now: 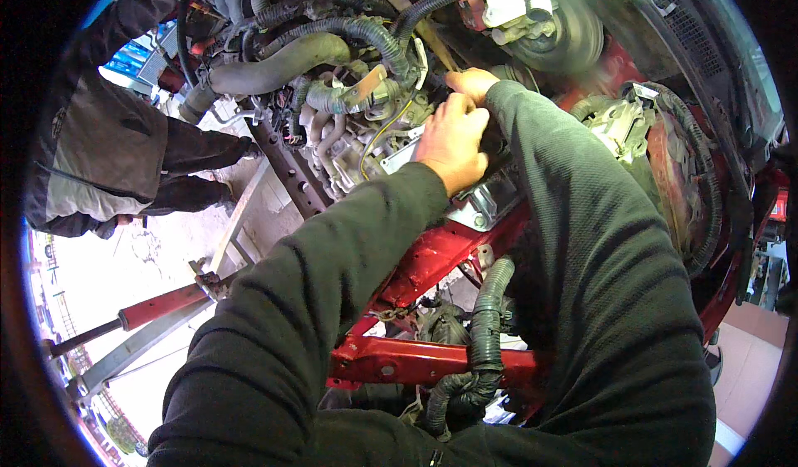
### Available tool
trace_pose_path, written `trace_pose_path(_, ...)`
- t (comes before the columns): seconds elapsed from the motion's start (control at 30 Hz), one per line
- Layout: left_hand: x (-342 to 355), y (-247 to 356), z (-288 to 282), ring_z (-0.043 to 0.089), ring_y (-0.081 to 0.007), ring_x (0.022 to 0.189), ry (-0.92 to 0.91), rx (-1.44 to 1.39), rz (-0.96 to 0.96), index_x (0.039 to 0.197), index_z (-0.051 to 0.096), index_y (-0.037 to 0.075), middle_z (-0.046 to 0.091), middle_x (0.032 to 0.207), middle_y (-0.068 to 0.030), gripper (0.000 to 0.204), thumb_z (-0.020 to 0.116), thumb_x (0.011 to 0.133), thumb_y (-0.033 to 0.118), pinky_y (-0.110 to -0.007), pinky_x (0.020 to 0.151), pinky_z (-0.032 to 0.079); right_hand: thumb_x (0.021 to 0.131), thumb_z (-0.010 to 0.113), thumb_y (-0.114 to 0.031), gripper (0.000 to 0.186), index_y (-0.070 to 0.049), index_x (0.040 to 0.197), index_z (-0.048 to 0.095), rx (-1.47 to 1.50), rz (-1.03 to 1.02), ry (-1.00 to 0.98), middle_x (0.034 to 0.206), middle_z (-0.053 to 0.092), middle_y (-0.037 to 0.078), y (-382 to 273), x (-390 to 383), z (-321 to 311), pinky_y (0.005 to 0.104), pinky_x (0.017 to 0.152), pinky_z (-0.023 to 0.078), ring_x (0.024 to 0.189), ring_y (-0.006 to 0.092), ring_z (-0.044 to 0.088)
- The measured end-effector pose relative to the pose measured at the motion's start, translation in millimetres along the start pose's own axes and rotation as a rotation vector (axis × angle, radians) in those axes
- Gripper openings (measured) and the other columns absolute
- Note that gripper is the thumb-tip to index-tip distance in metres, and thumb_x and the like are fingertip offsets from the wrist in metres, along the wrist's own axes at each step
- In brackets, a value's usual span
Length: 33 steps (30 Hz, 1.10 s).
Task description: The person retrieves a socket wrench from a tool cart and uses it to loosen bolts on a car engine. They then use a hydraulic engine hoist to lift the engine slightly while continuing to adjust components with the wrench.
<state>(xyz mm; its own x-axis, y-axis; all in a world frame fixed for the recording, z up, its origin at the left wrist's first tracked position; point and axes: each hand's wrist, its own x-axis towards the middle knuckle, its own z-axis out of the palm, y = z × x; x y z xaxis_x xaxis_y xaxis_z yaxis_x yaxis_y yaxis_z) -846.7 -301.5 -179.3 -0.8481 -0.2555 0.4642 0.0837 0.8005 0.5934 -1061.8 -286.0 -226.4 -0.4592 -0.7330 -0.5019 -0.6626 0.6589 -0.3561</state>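
Both my hands are in the engine bay, close together beside the engine (341, 134). My left hand (455, 141) has its fingers curled and pressed down near a silver bracket (480, 209); what is under the fingertips is hidden. Just beyond it, my right hand (471, 83) is closed, thumb and fingers drawn together, by the ribbed wiring conduits. Its fingertips are partly covered, and I cannot make out what they grip. A thin yellow cable (384, 132) runs over the engine left of my hands.
A red frame rail (440, 362) with a corrugated conduit (488, 321) crosses below my arms. At the far right of the bay sits a round brake booster (565, 39). Another person in dark clothes (108, 143) stands at the left, near a red-and-grey hoist (158, 309).
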Motion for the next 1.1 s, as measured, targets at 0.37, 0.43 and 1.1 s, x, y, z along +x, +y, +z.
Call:
trace_pose_path(0.37, 140.1, 94.0, -152.7, 0.066, -0.0280, 0.086, 0.226, -0.344, 0.344, 0.104, 0.073, 0.003, 0.069, 0.096, -0.0131, 0.017, 0.068, 0.087, 0.004, -0.038, 0.080, 0.054, 0.102, 0.042, -0.054, 0.068, -0.002, 0.134, 0.072, -0.057, 0.063, 0.076, 0.139, 0.069, 0.025, -3.2, -2.1, 0.9, 0.0460, 0.111, 0.049, 0.131, 0.0373, 0.066)
trace_pose_path(0.43, 188.7, 120.0, -163.7, 0.069, -0.0397, 0.091, 0.302, -0.300, 0.475, 0.098, 0.073, 0.004, 0.071, 0.092, -0.0169, 0.016, 0.069, 0.084, 0.007, -0.045, 0.082, 0.056, 0.100, 0.043, -0.055, 0.069, -0.002, 0.136, 0.072, -0.002, 0.135, 0.107, 0.138, 0.070, 0.025, -10.8, -13.6, -5.4, 0.0455, 0.111, 0.050, 0.131, 0.0371, 0.067)
trace_pose_path(1.1, 282.2, 195.0, -130.2, 0.075, -0.0413, 0.097, -0.102, 0.378, 0.351, 0.103, 0.078, 0.005, 0.077, 0.096, -0.0192, 0.034, 0.079, 0.087, 0.035, -0.053, 0.086, 0.059, 0.102, 0.044, -0.050, 0.065, -0.001, 0.134, 0.073, 0.271, 0.262, 0.053, 0.142, 0.068, 0.023, -30.8, -50.2, -15.2, 0.0446, 0.113, 0.048, 0.135, 0.0363, 0.065)
